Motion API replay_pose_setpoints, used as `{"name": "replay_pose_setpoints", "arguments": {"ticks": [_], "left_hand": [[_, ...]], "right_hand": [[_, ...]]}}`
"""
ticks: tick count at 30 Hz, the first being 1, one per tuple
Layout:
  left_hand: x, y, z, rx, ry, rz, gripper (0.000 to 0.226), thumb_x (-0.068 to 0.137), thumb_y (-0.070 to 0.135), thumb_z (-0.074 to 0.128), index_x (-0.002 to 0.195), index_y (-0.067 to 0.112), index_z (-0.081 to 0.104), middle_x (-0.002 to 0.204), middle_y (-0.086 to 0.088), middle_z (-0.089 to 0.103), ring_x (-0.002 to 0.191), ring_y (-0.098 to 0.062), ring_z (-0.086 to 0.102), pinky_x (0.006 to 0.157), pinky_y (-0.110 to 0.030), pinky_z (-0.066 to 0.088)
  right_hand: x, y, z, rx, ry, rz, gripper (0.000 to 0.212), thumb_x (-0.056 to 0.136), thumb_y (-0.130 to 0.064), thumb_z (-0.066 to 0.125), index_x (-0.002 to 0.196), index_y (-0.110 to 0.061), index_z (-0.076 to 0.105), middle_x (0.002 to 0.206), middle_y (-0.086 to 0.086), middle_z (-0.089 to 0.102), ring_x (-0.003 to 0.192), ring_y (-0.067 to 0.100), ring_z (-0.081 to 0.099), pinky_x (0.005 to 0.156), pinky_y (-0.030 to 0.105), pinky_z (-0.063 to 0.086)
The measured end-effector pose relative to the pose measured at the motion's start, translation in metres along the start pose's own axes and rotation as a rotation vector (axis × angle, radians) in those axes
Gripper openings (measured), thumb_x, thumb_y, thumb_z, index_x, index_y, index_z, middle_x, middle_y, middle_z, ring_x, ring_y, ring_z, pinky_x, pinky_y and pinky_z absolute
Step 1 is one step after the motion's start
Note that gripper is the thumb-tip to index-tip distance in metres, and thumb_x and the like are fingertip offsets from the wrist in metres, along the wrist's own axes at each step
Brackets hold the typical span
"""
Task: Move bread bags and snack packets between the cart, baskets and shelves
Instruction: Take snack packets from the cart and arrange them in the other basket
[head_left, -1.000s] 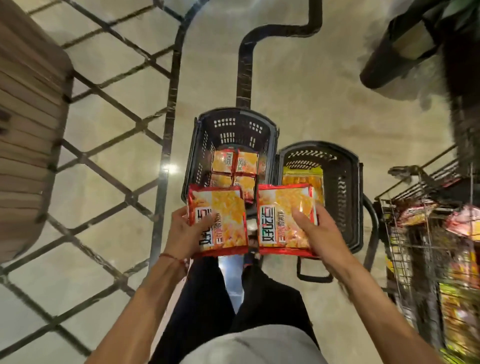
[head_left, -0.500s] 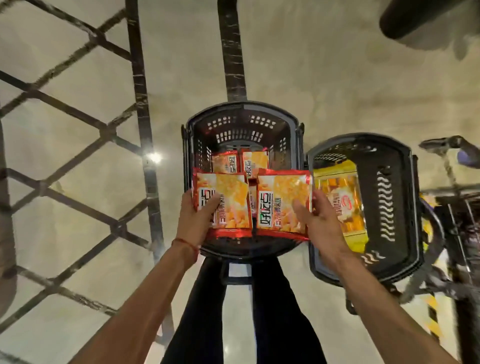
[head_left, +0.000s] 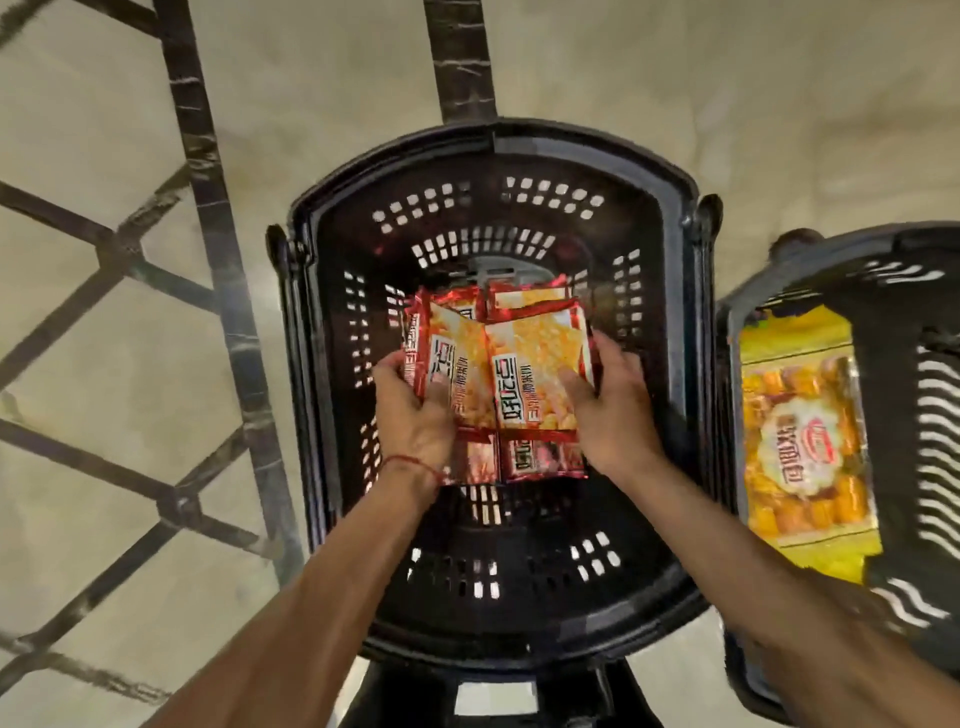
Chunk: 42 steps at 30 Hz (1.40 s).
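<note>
A black plastic basket (head_left: 670, 364) stands on the floor below me, with several red and orange snack packets at its bottom. My left hand (head_left: 415, 415) grips one red and orange snack packet (head_left: 447, 358) deep inside the basket. My right hand (head_left: 608, 405) grips a second, matching packet (head_left: 535, 358) beside it, over the packets lying below (head_left: 540, 457). To the right, a second black basket (head_left: 935, 395) holds a yellow bread bag (head_left: 800, 441).
The floor (head_left: 130, 364) is pale stone with dark inlaid lines in a diamond pattern on the left. The two baskets stand close side by side. My dark trouser legs (head_left: 634, 696) show at the bottom edge.
Both hands have gone down from above the rim into the left basket with their packets. My view has dropped closer to the basket; the cart at right is out of view.
</note>
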<state>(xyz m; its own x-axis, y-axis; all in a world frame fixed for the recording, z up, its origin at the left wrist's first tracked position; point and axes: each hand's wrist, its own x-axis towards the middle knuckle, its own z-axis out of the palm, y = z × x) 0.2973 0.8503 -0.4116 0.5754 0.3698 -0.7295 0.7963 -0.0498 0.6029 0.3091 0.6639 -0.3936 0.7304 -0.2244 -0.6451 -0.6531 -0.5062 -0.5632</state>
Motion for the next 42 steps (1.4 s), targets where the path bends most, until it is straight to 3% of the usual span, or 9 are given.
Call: {"name": "replay_pose_setpoints", "arguments": {"ticks": [5,8,14,18,21,24,27,32,42], "left_hand": [[0.058,-0.030,0.020,0.003,0.142,0.060,0.040,0.101,0.017,0.059,0.138,0.017,0.044,0.132,-0.012,0.058,0.121,-0.026,0.061,0.108,-0.052,0.049],[0.087,-0.051,0.034,0.096,0.174,0.141,0.046,0.093,0.041,0.059,0.134,0.029,0.041,0.133,-0.009,0.053,0.123,-0.028,0.057,0.108,-0.052,0.047],[0.113,-0.071,0.059,0.129,0.244,0.113,0.045,0.102,0.033,0.054,0.143,0.019,0.040,0.133,-0.008,0.059,0.122,-0.027,0.057,0.109,-0.049,0.046],[0.113,-0.072,0.052,0.338,0.150,0.137,0.072,0.103,0.032,0.059,0.161,0.013,0.022,0.165,-0.012,0.026,0.154,-0.027,0.020,0.128,-0.038,0.013],[0.092,-0.062,0.041,0.447,0.093,0.224,0.073,0.105,0.029,0.056,0.163,0.012,0.015,0.170,-0.008,0.015,0.157,-0.019,0.008,0.126,-0.027,0.002],[0.055,-0.041,0.024,0.493,0.042,0.271,0.066,0.099,0.012,0.060,0.159,0.013,0.030,0.163,-0.009,0.031,0.152,-0.024,0.024,0.127,-0.042,0.020],[-0.004,-0.013,0.002,0.604,-0.039,0.341,0.059,0.101,0.011,0.056,0.156,0.012,0.036,0.156,-0.011,0.040,0.144,-0.026,0.036,0.124,-0.037,0.027],[-0.122,0.049,-0.040,0.898,-0.186,0.493,0.061,0.098,0.016,0.057,0.155,0.008,0.037,0.153,-0.014,0.045,0.138,-0.033,0.042,0.118,-0.042,0.036],[-0.327,0.135,-0.087,1.222,-0.210,0.683,0.059,0.098,0.032,0.057,0.151,0.014,0.038,0.153,-0.009,0.044,0.138,-0.029,0.042,0.111,-0.045,0.044]], "right_hand": [[0.057,0.018,0.042,0.094,0.099,0.082,0.036,0.108,-0.020,0.056,0.143,-0.023,0.055,0.132,-0.001,0.054,0.125,0.016,0.054,0.113,0.037,0.042],[0.088,0.030,0.059,0.102,0.130,0.070,0.034,0.106,-0.019,0.058,0.141,-0.022,0.058,0.131,0.003,0.064,0.125,0.021,0.060,0.112,0.047,0.048],[0.126,0.051,0.077,-0.011,0.291,0.027,0.034,0.106,-0.012,0.056,0.139,-0.018,0.060,0.121,0.004,0.071,0.114,0.022,0.065,0.103,0.038,0.053],[0.124,0.058,0.077,-0.054,0.143,-0.074,0.058,0.106,-0.014,0.053,0.160,-0.019,0.035,0.157,0.005,0.048,0.145,0.021,0.046,0.123,0.043,0.037],[0.091,0.044,0.065,-0.170,0.044,-0.112,0.070,0.106,-0.009,0.052,0.167,-0.020,0.018,0.174,-0.002,0.009,0.159,0.013,0.015,0.128,0.027,0.017],[0.050,0.032,0.047,-0.271,0.027,-0.157,0.066,0.105,-0.011,0.056,0.164,-0.023,0.030,0.174,-0.010,0.012,0.158,0.008,0.014,0.122,0.018,0.012],[-0.001,0.013,0.019,-0.443,-0.016,-0.232,0.061,0.100,-0.021,0.064,0.157,-0.018,0.044,0.168,-0.005,0.028,0.152,0.017,0.032,0.124,0.037,0.033],[-0.101,-0.034,-0.053,-0.662,-0.033,-0.327,0.052,0.094,-0.030,0.066,0.143,-0.012,0.059,0.150,0.007,0.052,0.139,0.031,0.048,0.110,0.047,0.048],[-0.282,-0.097,-0.190,-0.778,-0.009,-0.433,0.058,0.091,-0.042,0.056,0.145,-0.023,0.051,0.151,0.000,0.050,0.143,0.025,0.040,0.117,0.046,0.035]]}}
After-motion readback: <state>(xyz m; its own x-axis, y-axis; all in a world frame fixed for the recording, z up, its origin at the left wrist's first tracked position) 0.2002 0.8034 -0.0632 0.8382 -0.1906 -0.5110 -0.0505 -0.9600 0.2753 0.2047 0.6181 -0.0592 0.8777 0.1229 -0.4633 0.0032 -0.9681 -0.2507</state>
